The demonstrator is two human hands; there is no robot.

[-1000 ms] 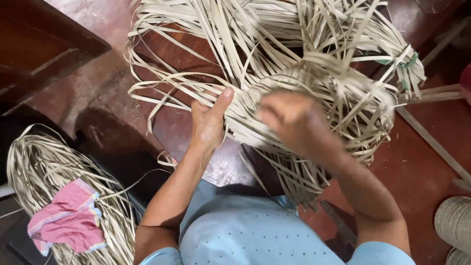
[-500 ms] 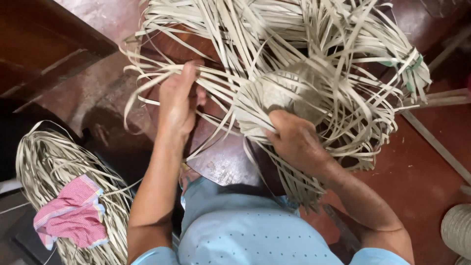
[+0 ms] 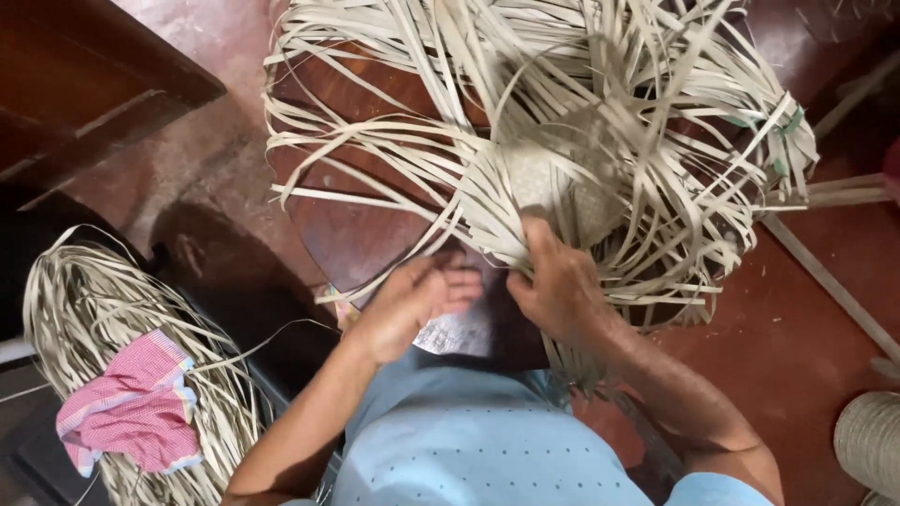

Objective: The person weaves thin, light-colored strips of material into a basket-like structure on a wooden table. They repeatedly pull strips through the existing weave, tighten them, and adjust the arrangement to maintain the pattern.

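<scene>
A partly woven piece of pale flat strips [image 3: 553,178] lies on a round dark wooden stool [image 3: 356,234], with many long loose strips [image 3: 403,141] fanning out from its woven middle. My right hand [image 3: 561,286] is at the near edge of the woven middle, its fingers closed on a few strips there. Just left of it, my left hand [image 3: 422,300] hovers over the stool's near edge, palm turned inward and fingers apart, holding nothing that I can see. A thin strip runs past its fingertips.
A bundle of the same pale strips [image 3: 94,309] lies on the floor at the left with a pink checked cloth [image 3: 131,412] on it. Dark wooden furniture [image 3: 84,75] stands at the top left. A woven roll [image 3: 867,440] sits at the lower right. Wooden slats [image 3: 844,192] lie at the right.
My left hand has come down out of the loose strips at the upper left and back toward my body. My right hand has shifted left to the near edge of the woven middle.
</scene>
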